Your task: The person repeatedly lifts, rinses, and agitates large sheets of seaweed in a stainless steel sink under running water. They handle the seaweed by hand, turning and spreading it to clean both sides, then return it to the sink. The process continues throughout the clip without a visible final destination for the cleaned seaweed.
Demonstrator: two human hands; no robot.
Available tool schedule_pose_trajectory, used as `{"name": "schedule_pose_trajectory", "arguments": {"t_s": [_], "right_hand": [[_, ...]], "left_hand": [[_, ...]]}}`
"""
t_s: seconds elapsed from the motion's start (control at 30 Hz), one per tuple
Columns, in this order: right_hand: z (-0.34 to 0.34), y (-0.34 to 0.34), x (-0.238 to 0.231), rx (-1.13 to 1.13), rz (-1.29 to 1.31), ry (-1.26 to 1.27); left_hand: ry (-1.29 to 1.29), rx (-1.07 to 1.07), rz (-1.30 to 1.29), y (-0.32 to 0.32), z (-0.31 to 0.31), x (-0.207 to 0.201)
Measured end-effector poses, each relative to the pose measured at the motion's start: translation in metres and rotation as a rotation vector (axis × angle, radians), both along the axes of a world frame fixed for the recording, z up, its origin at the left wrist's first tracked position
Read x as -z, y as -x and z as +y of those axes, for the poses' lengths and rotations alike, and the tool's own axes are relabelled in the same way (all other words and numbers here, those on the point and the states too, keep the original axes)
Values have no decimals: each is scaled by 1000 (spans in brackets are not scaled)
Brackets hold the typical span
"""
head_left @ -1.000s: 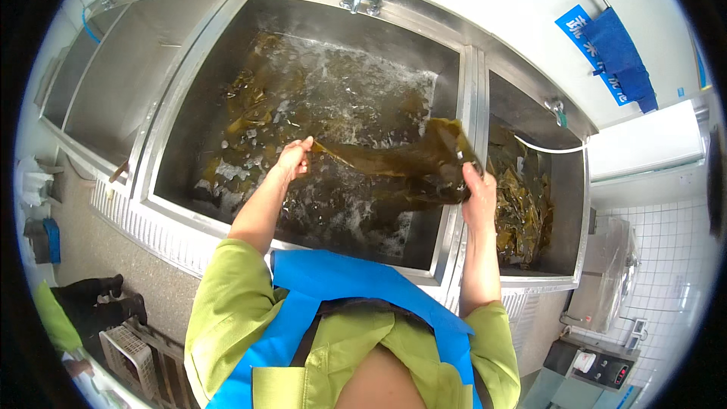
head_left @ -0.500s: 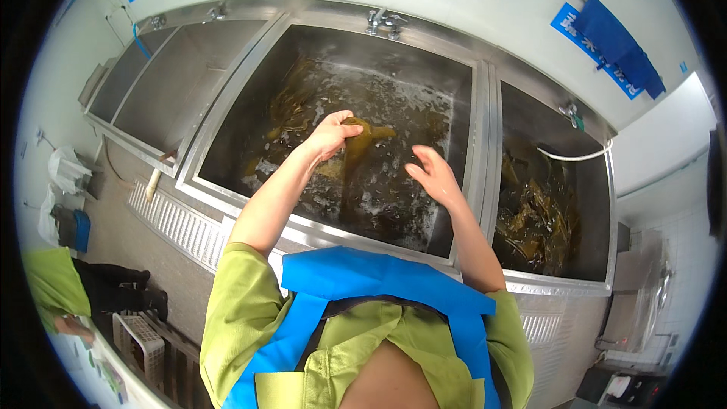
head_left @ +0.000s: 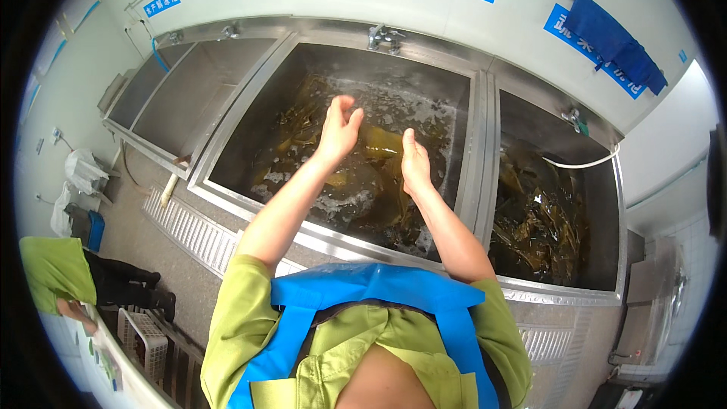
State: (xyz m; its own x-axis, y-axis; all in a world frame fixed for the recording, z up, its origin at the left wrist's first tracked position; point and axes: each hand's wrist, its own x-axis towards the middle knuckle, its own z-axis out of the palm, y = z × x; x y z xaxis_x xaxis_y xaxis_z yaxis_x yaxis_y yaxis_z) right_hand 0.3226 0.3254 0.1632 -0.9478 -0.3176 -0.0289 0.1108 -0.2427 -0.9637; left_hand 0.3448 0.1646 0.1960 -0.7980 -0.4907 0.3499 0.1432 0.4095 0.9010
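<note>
Over the large steel sink (head_left: 250,117), both hands are raised above dark water. My left hand (head_left: 340,132) is open, its fingers upright and slightly smeared, the thumb apart. Facing it, my right hand (head_left: 415,163) is open with fingers stretched out. A broad, wet, yellow-brown leaf that looks like kelp (head_left: 383,142) lies between and just beyond the hands; neither hand is closed on it. More brown leaves (head_left: 307,113) float at the sink's left, with pale foam around them. What lies deeper is hidden by the murky water.
A right-hand sink (head_left: 606,242) holds a heap of dark leaves (head_left: 541,227) and a white hose (head_left: 583,165). Smaller sinks (head_left: 204,95) stand at the left. A tap (head_left: 385,38) is at the back rim. Lower left, a co-worker in green (head_left: 57,273) stands near a white crate (head_left: 144,337).
My left hand has let go of the kelp leaf it gripped and risen slightly. My right hand has moved left, closer to it. The view has shifted a little.
</note>
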Motion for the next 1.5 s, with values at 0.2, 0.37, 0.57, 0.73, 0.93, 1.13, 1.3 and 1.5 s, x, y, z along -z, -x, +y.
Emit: {"name": "schedule_pose_trajectory", "arguments": {"t_s": [0.2, 0.37, 0.57, 0.73, 0.93, 1.13, 1.3, 1.5], "right_hand": [[12, -14, -9, -81, -559, 415], [24, -11, -4, -36, -520, 482], [42, -11, -5, 22, -372, 375], [66, -8, -10, -193, -484, 524], [96, 15, -2, -324, -601, 579], [91, 19, 20, -358, -615, 681], [96, 38, 31, 140, -326, 434], [64, 37, 76, -25, -634, 530]], "left_hand": [[-317, 353, -261, -41, 100, 32], [69, 180, -169, -35, 117, 28], [135, 100, -209, -13, 109, 53], [-9, 41, -274, 16, 69, 74], [-969, 274, -226, 17, 27, 40], [-602, 690, -461, 19, 78, 63], [-300, 384, -322, 18, 122, 54], [290, 159, -274, 25, 162, 41]]}}
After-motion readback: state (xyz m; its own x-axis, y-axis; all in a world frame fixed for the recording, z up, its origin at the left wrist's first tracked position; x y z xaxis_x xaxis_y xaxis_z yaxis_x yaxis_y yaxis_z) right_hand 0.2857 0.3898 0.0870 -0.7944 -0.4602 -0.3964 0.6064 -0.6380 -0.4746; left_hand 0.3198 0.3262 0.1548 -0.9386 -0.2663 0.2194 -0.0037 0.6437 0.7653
